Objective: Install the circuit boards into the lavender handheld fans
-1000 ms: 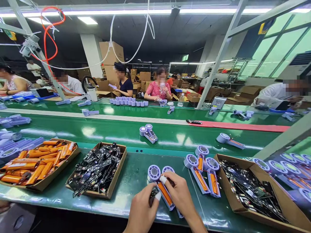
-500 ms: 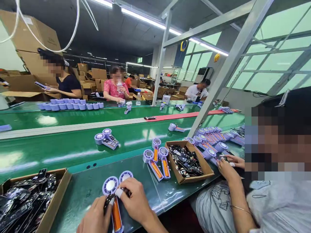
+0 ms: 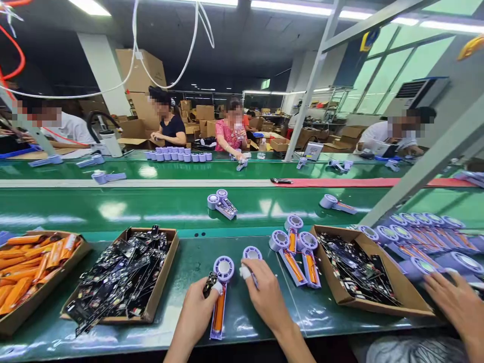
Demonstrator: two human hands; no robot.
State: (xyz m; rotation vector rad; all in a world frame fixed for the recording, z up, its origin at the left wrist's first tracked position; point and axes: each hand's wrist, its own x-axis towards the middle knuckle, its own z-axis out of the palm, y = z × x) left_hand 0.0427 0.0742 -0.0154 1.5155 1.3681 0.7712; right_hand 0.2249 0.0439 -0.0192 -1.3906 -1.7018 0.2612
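My left hand (image 3: 197,310) is closed around a small black circuit board (image 3: 210,283), with white wrapping on the thumb. Beside it lies a purple handheld fan body (image 3: 224,268), its open handle showing an orange battery (image 3: 218,315); the left thumb reaches over the handle's edge. My right hand (image 3: 267,297) is closed over the handle of a second purple fan body (image 3: 252,252), whose round head shows above the fingers. Most of that handle is hidden under the hand. White wrapping also covers one right fingertip.
Boxes of circuit boards (image 3: 172,252) and orange batteries (image 3: 81,252) stand at left. Three fan bodies (image 3: 294,222) lie to the right, before another board box (image 3: 378,302). A co-worker's hand (image 3: 454,302) is at far right. Behind runs a green belt (image 3: 159,201) carrying fan bodies.
The view has swung left, bringing the battery box in. My right hand has moved away from the circuit board and over to the second fan body. My left hand still has the board.
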